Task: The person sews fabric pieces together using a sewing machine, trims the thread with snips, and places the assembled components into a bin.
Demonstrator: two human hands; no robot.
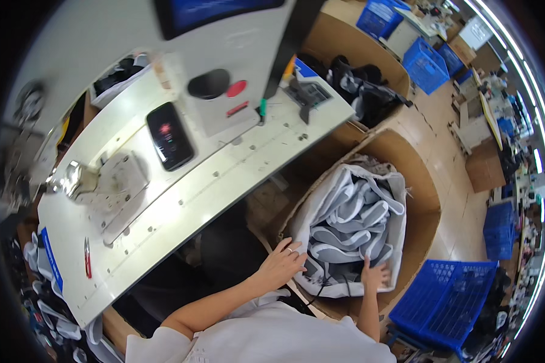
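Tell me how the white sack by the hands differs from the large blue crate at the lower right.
The sack is white and looks soft, while the crate is blue and looks rigid, with gridded sides. The sack sits inside a brown carton; the crate is outside it, farther right. Both are containers.

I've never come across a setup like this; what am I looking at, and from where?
No robot: a person works bare-handed, seen from a head-worn fisheye camera looking down, so straight edges bend. The left hand rests at the left rim of a white sack full of grey-and-white pieces, inside a cardboard box; its grip is unclear. The right hand, spread open, is at the sack's near right side. On the white worktable are a smartphone, a red-handled tool and what looks like an industrial sewing machine.
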